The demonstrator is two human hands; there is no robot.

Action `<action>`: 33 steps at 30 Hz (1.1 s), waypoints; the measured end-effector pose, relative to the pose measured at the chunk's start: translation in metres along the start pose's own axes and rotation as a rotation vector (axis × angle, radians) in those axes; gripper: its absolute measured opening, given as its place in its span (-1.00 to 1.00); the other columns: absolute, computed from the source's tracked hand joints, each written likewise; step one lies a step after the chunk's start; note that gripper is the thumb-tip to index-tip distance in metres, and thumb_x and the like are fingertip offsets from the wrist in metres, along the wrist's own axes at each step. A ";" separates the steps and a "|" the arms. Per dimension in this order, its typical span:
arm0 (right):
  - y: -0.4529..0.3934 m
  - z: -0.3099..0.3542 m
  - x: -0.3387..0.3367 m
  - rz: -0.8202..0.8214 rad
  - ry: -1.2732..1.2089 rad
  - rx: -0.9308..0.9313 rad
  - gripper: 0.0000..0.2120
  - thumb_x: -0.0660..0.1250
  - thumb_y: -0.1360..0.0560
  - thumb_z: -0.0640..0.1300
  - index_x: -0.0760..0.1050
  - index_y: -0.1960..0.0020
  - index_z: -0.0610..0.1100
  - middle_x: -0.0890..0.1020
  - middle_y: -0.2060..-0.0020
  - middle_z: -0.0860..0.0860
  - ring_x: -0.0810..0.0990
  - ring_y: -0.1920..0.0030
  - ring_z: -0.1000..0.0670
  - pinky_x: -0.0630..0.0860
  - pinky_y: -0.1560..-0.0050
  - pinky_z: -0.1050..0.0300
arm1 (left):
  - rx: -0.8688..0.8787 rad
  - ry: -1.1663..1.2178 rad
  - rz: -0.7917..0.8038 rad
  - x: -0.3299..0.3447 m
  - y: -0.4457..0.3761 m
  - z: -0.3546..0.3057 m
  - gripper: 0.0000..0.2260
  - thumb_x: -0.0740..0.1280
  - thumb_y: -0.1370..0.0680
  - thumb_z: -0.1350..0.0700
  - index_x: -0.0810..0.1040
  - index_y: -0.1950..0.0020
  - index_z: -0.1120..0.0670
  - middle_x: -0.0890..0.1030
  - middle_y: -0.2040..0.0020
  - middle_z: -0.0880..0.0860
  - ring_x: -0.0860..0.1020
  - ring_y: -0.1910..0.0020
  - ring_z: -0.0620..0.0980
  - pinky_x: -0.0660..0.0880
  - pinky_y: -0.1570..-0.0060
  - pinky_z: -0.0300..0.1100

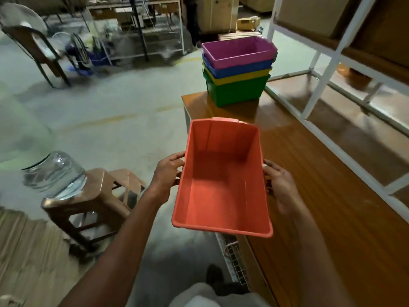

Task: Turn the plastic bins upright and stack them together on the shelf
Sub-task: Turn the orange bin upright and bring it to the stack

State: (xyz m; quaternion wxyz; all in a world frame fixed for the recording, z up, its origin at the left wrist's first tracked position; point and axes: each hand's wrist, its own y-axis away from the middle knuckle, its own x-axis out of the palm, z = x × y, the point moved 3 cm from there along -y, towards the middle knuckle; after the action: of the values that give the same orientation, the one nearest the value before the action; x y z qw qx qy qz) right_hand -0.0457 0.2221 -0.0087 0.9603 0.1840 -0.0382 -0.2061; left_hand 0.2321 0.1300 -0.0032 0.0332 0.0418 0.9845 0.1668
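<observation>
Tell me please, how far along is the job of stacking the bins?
Done: four bins stand upright and nested on the wooden shelf, green bin at the bottom, then yellow bin, blue bin and purple bin on top. In hand: the orange bin, open side up, held by the left hand and right hand. Left: nesting it onto the purple one.

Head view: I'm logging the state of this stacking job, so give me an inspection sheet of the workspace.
Surface: wooden shelf top, glossy, mostly bare.
Job's things: orange bin upright, held in the air; stack of four nested upright bins: purple bin on top, blue bin, yellow bin, green bin at the bottom.
Clutter: nothing seen on the shelf top.
Hands: left hand and right hand grip the orange bin's long sides.
Cables: nothing seen clearly.
Surroundings: water bottle on brown stool; white rack frame; chair.
</observation>
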 end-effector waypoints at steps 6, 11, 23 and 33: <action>-0.096 0.045 0.044 -0.022 0.026 0.002 -0.78 0.24 -0.72 -0.09 0.66 -0.18 0.05 0.70 0.28 0.03 0.57 0.32 0.04 0.45 0.29 0.12 | 0.006 0.016 -0.027 -0.009 -0.096 -0.047 -0.69 0.24 -0.63 0.23 0.70 -0.22 -0.02 0.67 0.32 -0.16 0.52 0.49 -0.20 0.47 0.48 -0.32; -0.152 0.063 0.069 -0.089 0.017 0.018 -0.73 0.22 -0.72 -0.04 0.64 -0.31 0.04 0.75 0.05 -0.08 0.63 0.15 -0.06 0.52 0.16 0.04 | -0.021 -0.013 0.055 -0.005 -0.183 -0.067 -0.69 0.25 -0.61 0.21 0.72 -0.18 -0.04 0.70 0.21 -0.08 0.54 0.43 -0.13 0.50 0.43 -0.27; -0.197 0.069 0.110 -0.644 -0.189 0.041 -0.79 0.24 -0.72 -0.07 0.66 -0.14 0.05 0.74 0.08 0.03 0.66 0.02 -0.05 0.52 0.03 0.03 | -0.002 -0.210 0.609 0.053 -0.358 -0.124 -0.63 0.21 -0.58 0.33 0.68 -0.25 0.07 0.56 0.40 -0.11 0.37 0.47 -0.16 0.30 0.48 -0.31; -0.201 0.069 0.111 -1.079 -0.380 0.021 -0.78 0.38 -0.61 -0.06 0.70 -0.22 0.02 0.79 -0.03 0.02 0.73 -0.07 -0.03 0.61 -0.18 -0.03 | 0.034 -0.350 0.991 0.130 -0.411 -0.162 -0.64 0.24 -0.58 0.28 0.71 -0.21 -0.01 0.72 0.14 0.09 0.58 0.30 -0.03 0.49 0.27 -0.18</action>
State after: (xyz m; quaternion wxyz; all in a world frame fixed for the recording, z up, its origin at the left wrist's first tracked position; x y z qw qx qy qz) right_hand -0.0311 -0.0172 -0.0191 0.6933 0.1467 -0.1131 -0.6964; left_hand 0.0605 -0.2967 0.0064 0.1135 0.5303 0.8289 0.1372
